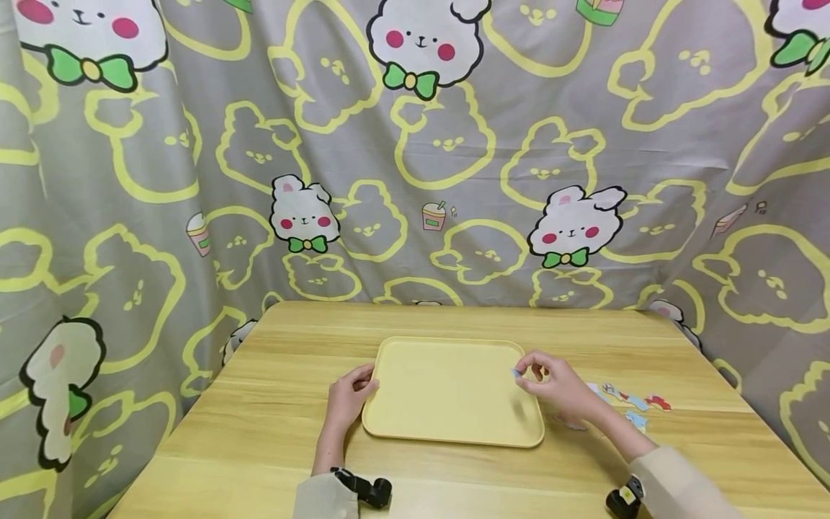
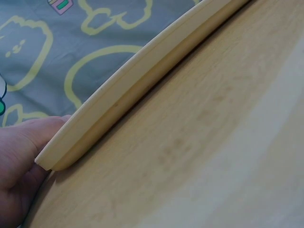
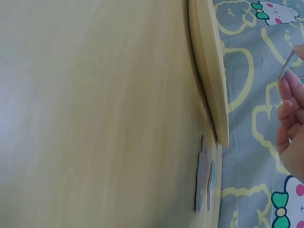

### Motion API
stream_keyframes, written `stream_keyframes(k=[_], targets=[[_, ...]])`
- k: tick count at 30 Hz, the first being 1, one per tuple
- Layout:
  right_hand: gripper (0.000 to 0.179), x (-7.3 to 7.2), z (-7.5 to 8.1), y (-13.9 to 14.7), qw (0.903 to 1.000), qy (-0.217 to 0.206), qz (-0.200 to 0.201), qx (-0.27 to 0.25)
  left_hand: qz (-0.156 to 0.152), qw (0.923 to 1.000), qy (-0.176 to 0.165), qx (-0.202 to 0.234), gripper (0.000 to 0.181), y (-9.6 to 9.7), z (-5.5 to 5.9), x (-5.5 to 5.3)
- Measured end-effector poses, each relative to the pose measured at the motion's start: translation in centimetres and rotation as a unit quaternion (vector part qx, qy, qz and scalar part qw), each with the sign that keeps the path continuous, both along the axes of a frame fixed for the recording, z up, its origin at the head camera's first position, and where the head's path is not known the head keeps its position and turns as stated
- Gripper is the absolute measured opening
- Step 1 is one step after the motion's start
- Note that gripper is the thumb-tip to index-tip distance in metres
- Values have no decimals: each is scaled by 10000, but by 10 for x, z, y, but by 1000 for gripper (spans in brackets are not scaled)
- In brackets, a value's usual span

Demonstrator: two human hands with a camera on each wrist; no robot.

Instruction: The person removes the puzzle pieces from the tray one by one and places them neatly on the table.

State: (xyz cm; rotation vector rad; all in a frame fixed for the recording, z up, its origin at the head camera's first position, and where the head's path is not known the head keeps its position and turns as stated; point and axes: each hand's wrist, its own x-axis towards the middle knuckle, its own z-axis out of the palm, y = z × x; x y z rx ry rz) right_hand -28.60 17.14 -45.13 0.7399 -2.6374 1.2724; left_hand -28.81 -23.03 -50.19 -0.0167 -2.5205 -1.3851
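A pale yellow rectangular tray lies on the wooden table. My left hand grips its left edge; in the left wrist view the fingers and thumb meet around the tray's rim. Over the tray's right side, my right hand pinches a small, flat bluish puzzle piece between thumb and fingertips. From the right wrist, this thin puzzle piece appears edge-on, held above the tray. Several colourful puzzle pieces lie right of the tray, partly hidden by my right forearm.
The wooden table reaches back to a grey curtain with rabbit prints, which hangs behind and at both sides. Black wrist cameras are strapped at both sleeves. A red puzzle piece lies farthest right.
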Motion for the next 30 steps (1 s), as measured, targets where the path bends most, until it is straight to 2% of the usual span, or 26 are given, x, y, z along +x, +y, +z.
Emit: stream_keyframes(k=[7, 14, 21, 27, 30], targets=[[9, 6, -1, 13, 9999, -100, -67, 45, -15, 10000, 20, 30, 35, 0, -1, -1], [10, 11, -6, 28, 9995, 199, -136, 219, 5, 10000, 66, 49, 36, 1, 1, 0], [12, 18, -10, 45, 9995, 230, -218, 87, -31, 9999, 93, -38, 35, 2, 0, 0], [12, 23, -11, 59, 9982, 404, -351, 262, 35, 10000, -39, 5, 36, 2, 1, 0], [12, 25, -10, 66, 9982, 331, -400, 285, 50, 10000, -38, 27, 36, 2, 2, 0]])
